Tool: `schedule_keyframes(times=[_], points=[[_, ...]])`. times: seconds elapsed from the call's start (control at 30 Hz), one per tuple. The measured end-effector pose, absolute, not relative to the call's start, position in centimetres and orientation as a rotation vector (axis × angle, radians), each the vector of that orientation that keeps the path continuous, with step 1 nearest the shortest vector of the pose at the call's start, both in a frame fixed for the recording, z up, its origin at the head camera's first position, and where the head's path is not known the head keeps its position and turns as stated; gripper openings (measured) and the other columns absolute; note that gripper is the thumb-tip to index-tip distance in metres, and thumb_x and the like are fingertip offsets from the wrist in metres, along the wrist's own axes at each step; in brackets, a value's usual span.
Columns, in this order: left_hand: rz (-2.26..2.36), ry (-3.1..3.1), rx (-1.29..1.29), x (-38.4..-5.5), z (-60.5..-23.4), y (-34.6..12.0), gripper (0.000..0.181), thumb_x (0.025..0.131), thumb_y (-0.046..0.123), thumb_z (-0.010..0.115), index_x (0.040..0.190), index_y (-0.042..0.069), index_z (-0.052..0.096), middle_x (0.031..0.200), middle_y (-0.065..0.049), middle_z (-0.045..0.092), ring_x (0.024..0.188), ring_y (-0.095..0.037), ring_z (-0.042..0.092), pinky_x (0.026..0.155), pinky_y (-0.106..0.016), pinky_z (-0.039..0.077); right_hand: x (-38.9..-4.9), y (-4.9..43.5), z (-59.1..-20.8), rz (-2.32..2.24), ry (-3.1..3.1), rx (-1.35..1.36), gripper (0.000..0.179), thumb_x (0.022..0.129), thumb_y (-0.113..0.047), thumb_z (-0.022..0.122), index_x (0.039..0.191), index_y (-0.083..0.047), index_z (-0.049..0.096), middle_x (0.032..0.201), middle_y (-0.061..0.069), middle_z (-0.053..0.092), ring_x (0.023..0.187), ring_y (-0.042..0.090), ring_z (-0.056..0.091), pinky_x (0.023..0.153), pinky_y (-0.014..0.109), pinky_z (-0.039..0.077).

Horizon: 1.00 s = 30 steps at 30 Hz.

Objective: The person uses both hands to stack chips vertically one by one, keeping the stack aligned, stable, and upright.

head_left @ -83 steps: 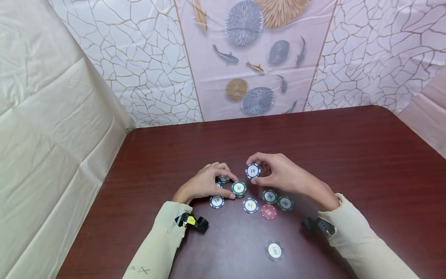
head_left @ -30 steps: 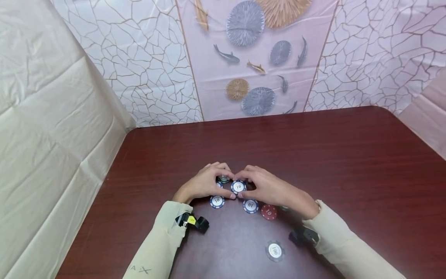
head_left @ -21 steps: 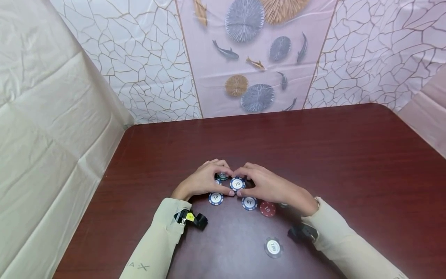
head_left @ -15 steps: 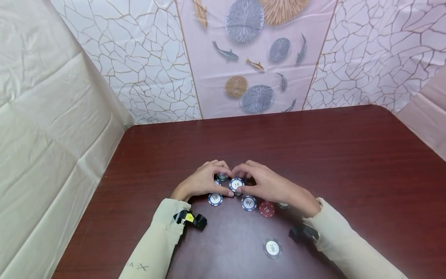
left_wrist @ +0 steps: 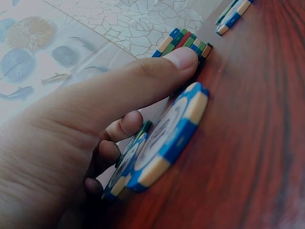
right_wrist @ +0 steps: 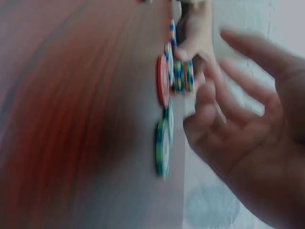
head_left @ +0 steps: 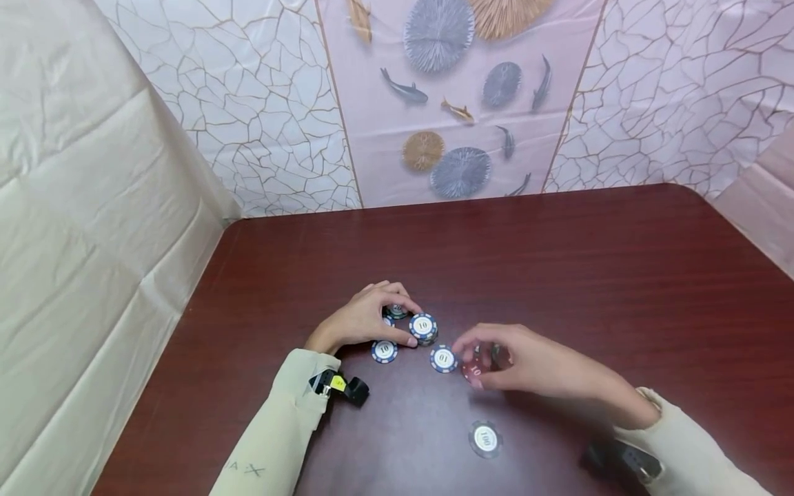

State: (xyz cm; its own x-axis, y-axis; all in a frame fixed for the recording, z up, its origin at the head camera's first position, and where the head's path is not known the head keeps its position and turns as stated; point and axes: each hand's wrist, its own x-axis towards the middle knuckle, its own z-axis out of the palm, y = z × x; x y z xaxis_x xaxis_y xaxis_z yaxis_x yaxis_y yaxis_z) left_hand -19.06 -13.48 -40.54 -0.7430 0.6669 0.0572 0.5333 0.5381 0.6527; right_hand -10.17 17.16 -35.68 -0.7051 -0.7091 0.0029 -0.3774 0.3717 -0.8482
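My left hand (head_left: 366, 320) holds a stack of poker chips (head_left: 423, 326) by its side, between thumb and index finger; a blue 10 chip tops it. In the left wrist view the stack (left_wrist: 177, 40) shows blue, green and red edges. Beside that hand lie blue chips (head_left: 384, 351) and a green chip (head_left: 398, 311), partly hidden by the fingers. With loosely bent fingers and nothing in them, my right hand (head_left: 533, 362) hovers over a red 10 chip (head_left: 470, 374), right of another blue chip (head_left: 444, 359). Green chips (right_wrist: 163, 150) lie below it, mostly hidden in the head view.
Nearer the front of the dark red wooden table (head_left: 558, 262) lies a black 100 chip (head_left: 485, 439). A patterned cloth (head_left: 273, 103) hangs behind the table, and a pale cloth (head_left: 93, 248) hangs along its left side.
My right hand set a blue 10 chip on top of the stack, let go and moved right and nearer, over the red chip. My left hand has stayed at the stack.
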Motion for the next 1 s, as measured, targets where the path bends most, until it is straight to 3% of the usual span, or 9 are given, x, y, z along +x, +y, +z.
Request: schedule_keyframes(times=[0.2,0.3,0.43,0.53,0.67,0.73,0.93,1.0], points=[[0.986,2.564,1.000,-19.5,-40.2,-13.3,0.042,0.079,0.043,0.093,0.117,0.032,0.080,0.109,0.018,0.064,0.112,-0.007,0.053,0.105,-0.043,0.038,-9.6,18.2,-36.0,-1.087,2.144,-1.161,0.041,0.091,-0.017,0.084,0.128,-0.027,0.070,0.102,-0.006,0.065,0.087,0.011,0.059,0.074,0.025,0.050],[0.987,2.567,0.981,-19.3,-40.3,-13.4,0.042,0.079,0.043,0.093,0.117,0.034,0.080,0.109,0.019,0.064,0.112,-0.007,0.052,0.105,-0.043,0.037,-9.2,18.1,-36.0,-0.938,2.140,-1.219,0.044,0.090,-0.018,0.084,0.128,-0.033,0.069,0.106,-0.013,0.062,0.102,0.007,0.059,0.085,0.024,0.051],[0.995,2.574,0.989,-19.0,-40.4,-13.3,0.041,0.079,0.043,0.093,0.116,0.034,0.080,0.108,0.019,0.064,0.111,-0.007,0.052,0.104,-0.043,0.038,-8.6,18.2,-36.0,-0.785,2.168,-1.248,0.050,0.085,-0.017,0.087,0.127,-0.039,0.069,0.112,-0.023,0.060,0.140,0.017,0.051,0.112,0.032,0.044],[0.995,2.577,0.991,-18.8,-40.4,-13.3,0.040,0.079,0.042,0.093,0.116,0.033,0.080,0.107,0.019,0.064,0.111,-0.007,0.053,0.104,-0.043,0.038,-8.3,18.3,-36.2,-0.737,2.179,-1.308,0.053,0.082,-0.016,0.088,0.126,-0.039,0.071,0.112,-0.025,0.060,0.140,0.016,0.050,0.113,0.033,0.043],[0.986,2.584,0.980,-18.7,-40.5,-13.3,0.040,0.079,0.041,0.093,0.116,0.033,0.080,0.107,0.019,0.064,0.110,-0.007,0.052,0.103,-0.042,0.038,-8.3,18.2,-36.7,-0.736,2.186,-1.416,0.053,0.079,-0.013,0.088,0.123,-0.037,0.073,0.106,-0.021,0.058,0.111,0.001,0.053,0.094,0.022,0.047],[0.989,2.584,0.975,-18.8,-40.5,-13.3,0.040,0.079,0.041,0.094,0.116,0.033,0.080,0.107,0.019,0.064,0.110,-0.006,0.052,0.104,-0.042,0.037,-8.3,18.2,-36.8,-0.739,2.189,-1.440,0.050,0.079,-0.012,0.088,0.121,-0.036,0.073,0.105,-0.020,0.057,0.106,-0.001,0.051,0.090,0.020,0.047],[1.008,2.576,0.988,-18.9,-40.6,-13.2,0.040,0.078,0.041,0.094,0.115,0.034,0.080,0.107,0.019,0.064,0.110,-0.007,0.052,0.104,-0.043,0.037,-8.1,18.2,-36.8,-0.748,2.198,-1.404,0.046,0.082,-0.012,0.087,0.118,-0.035,0.072,0.108,-0.020,0.058,0.108,0.001,0.052,0.090,0.022,0.048],[1.004,2.577,0.993,-19.0,-40.6,-13.2,0.040,0.078,0.042,0.094,0.115,0.034,0.080,0.106,0.019,0.064,0.110,-0.007,0.052,0.103,-0.042,0.037,-7.9,18.3,-36.7,-0.731,2.213,-1.353,0.045,0.083,-0.013,0.087,0.118,-0.037,0.071,0.111,-0.023,0.059,0.122,0.007,0.054,0.101,0.029,0.049]])
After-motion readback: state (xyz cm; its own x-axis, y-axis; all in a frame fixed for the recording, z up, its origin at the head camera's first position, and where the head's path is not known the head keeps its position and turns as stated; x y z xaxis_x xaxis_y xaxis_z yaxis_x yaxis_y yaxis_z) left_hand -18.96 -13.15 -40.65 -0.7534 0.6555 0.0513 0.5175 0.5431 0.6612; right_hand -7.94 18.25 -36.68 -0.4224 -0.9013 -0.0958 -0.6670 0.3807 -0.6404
